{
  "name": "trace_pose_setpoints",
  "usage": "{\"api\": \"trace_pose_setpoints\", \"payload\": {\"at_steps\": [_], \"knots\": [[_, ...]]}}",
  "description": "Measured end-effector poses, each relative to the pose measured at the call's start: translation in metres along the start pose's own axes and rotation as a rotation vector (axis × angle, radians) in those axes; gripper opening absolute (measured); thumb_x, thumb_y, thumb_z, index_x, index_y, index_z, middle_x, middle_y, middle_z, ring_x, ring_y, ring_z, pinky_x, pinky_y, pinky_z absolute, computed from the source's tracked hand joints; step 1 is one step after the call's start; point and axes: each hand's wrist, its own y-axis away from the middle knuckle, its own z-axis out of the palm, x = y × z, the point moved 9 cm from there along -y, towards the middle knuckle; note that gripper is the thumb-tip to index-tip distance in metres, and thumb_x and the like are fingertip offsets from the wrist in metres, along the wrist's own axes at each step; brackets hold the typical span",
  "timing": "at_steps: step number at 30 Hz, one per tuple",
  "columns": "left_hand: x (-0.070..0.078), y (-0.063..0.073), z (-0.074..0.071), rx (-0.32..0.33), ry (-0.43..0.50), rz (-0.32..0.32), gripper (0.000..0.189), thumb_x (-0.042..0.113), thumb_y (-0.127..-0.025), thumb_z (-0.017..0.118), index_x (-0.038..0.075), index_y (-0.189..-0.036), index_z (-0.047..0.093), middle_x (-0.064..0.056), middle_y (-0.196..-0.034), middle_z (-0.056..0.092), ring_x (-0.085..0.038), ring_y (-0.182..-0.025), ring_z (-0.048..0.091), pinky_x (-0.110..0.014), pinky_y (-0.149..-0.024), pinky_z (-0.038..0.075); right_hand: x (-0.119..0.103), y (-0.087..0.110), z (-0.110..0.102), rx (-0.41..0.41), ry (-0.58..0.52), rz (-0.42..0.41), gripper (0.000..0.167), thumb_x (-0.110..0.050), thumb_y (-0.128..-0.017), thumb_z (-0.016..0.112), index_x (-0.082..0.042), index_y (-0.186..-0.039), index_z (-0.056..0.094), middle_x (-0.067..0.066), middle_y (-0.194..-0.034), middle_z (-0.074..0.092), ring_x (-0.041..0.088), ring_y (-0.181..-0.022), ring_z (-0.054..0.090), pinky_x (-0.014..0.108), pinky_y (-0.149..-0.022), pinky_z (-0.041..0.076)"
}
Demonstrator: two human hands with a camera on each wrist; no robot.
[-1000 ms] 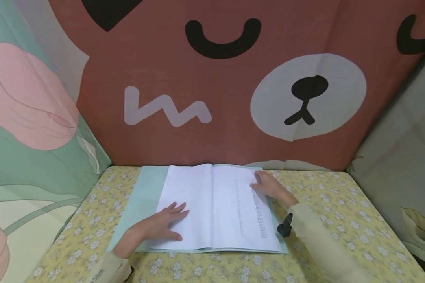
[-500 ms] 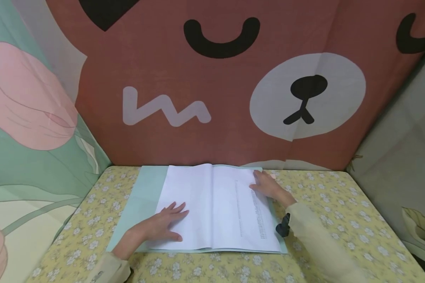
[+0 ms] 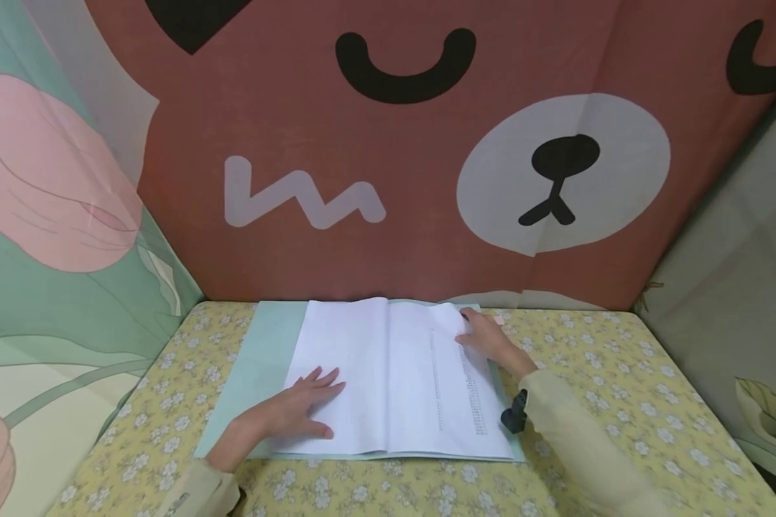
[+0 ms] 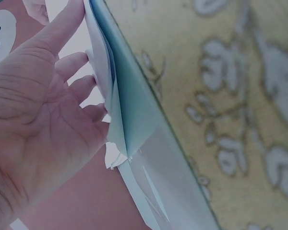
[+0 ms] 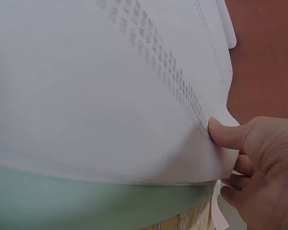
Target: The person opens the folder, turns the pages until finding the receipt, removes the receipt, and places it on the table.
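An open booklet with a pale green cover lies in the middle of the table. Its left page is blank; columns of small print run down the right page. My left hand rests on the left page with its fingers spread, its palm showing in the left wrist view beside the booklet's near edge. At the far right corner, my right hand pinches the page. In the right wrist view the thumb of that hand lies on top of the sheet, with fingers beneath, and the corner bends up.
Yellow floral cloth covers the table. A brown bear-print curtain hangs right behind the booklet's far edge, and printed curtains close off both sides. A small pink tab sticks out near the right hand.
The right hand has shifted slightly left, and the page corner under its fingers has lifted a little. The left hand stays where it was.
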Motion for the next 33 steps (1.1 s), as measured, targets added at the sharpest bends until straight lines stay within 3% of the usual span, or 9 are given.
{"api": "trace_pose_setpoints", "payload": {"at_steps": [11, 22, 33], "knots": [[0.0, 0.0, 0.0, 0.0, 0.015, 0.01, 0.084, 0.044, -0.092, 0.076, 0.004, -0.158, 0.041, -0.018, -0.169, 0.022, -0.049, -0.155, 0.007, -0.067, -0.122, 0.009, -0.004, 0.0, 0.0, 0.031, 0.015, 0.045, 0.058, -0.008, -0.101, 0.069, 0.008, -0.15, 0.043, 0.027, -0.147, 0.054, 0.041, -0.135, 0.053, 0.054, -0.11, 0.045], [-0.001, 0.0, 0.0, 0.004, 0.012, 0.004, 0.084, 0.046, -0.092, 0.076, 0.005, -0.158, 0.042, -0.017, -0.17, 0.022, -0.048, -0.155, 0.007, -0.066, -0.122, 0.009, -0.013, 0.002, -0.004, 0.08, 0.038, -0.026, 0.054, -0.001, -0.098, 0.07, 0.012, -0.145, 0.047, 0.03, -0.138, 0.06, 0.043, -0.126, 0.059, 0.052, -0.103, 0.051], [-0.001, -0.001, 0.001, 0.005, 0.025, 0.016, 0.084, 0.045, -0.093, 0.075, 0.004, -0.158, 0.042, -0.019, -0.169, 0.022, -0.049, -0.155, 0.007, -0.066, -0.122, 0.008, -0.013, 0.001, -0.004, 0.072, 0.056, -0.004, 0.054, 0.001, -0.096, 0.071, 0.011, -0.144, 0.048, 0.029, -0.136, 0.061, 0.042, -0.123, 0.061, 0.05, -0.1, 0.053]]}}
